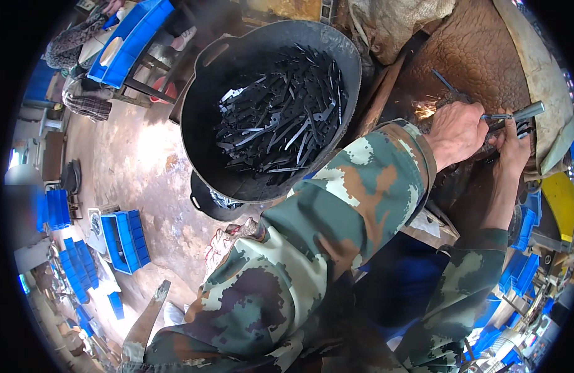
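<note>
At the upper right, my left hand [456,133] is closed in a fist, fingers wrapped round a dark metal piece that is mostly hidden. Just beyond its knuckles a thin dark strip [445,81] sticks out, and orange sparks [425,110] fly close by. To its right my right hand [514,148] is closed on dark metal pieces [522,128]; their full shape is covered by the fingers. A grey metal tube or rod [529,111] passes above the right fingers. What makes the sparks is hidden.
A large black tub [195,133] full of dark flat metal blades [287,118] stands left of my hands, with a smaller black container [203,205] below it. Brown, rough-textured sheeting [480,56] rises behind the hands. Blue bins [126,242] stand on the floor; another person [82,87] is at far left.
</note>
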`<state>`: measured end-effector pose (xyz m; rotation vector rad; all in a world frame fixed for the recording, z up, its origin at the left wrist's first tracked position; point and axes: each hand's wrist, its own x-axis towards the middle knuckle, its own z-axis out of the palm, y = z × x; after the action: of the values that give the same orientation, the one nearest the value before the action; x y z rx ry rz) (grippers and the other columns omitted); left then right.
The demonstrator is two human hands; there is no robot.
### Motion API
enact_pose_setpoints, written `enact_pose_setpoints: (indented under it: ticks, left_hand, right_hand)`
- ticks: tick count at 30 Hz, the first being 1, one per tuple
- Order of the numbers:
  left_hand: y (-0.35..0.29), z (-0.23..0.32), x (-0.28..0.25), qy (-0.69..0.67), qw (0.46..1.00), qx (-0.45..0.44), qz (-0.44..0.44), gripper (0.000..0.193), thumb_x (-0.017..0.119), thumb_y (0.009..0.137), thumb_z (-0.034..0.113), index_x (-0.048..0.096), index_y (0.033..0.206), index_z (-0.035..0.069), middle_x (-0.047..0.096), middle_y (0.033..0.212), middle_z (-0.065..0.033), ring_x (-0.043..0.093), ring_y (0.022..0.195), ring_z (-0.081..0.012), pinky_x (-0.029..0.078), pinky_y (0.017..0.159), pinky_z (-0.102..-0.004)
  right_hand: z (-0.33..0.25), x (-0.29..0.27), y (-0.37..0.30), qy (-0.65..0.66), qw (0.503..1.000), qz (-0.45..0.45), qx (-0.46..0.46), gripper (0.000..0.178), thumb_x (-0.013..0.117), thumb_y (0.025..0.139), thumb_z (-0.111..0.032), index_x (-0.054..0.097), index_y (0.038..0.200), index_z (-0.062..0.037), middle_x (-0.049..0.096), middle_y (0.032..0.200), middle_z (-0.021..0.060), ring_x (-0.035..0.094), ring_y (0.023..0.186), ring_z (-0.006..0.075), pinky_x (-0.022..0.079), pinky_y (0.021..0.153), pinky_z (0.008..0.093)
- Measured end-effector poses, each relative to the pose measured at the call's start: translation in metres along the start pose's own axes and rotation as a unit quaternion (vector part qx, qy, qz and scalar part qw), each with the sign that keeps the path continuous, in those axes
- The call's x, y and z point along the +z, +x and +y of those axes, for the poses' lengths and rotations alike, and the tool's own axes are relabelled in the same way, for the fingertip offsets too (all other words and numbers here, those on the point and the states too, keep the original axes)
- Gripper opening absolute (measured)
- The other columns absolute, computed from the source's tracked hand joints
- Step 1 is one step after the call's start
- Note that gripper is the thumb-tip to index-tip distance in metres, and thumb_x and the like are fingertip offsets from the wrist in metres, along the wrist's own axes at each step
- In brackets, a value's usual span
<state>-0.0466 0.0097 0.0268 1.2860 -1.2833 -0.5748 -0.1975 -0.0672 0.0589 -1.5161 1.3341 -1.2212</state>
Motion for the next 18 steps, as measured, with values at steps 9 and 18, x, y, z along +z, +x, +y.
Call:
enact_pose_setpoints:
  ticks: [9,18]
  left_hand:
    - [-0.0006,0.0004,-0.0021,0.014,1.0,-0.005,-0.02,0.021,0.059,0.085,0.019,0.065,0.085,-0.001,0.064,0.072,-0.0266,0.063,0.073,-0.0474,0.05,0.069,-0.055]
    - [-0.0002,-0.0007,-0.0025,0.015,0.999,-0.013,-0.033,0.022,0.059,0.085,0.02,0.066,0.087,0.0,0.064,0.073,-0.0265,0.063,0.074,-0.0477,0.051,0.07,-0.0546]
  right_hand:
    - [-0.0022,0.002,-0.0015,-0.005,1.0,0.021,0.008,0.026,0.067,0.095,-0.022,0.069,0.107,0.0008,0.05,0.062,-0.0037,0.04,0.05,0.0044,0.046,0.045,0.0236]
    - [0.0011,-0.0007,0.0009,-0.013,1.0,0.011,0.001,0.028,0.069,0.094,-0.025,0.07,0.106,0.0004,0.05,0.062,-0.0036,0.041,0.05,0.005,0.046,0.046,0.024]
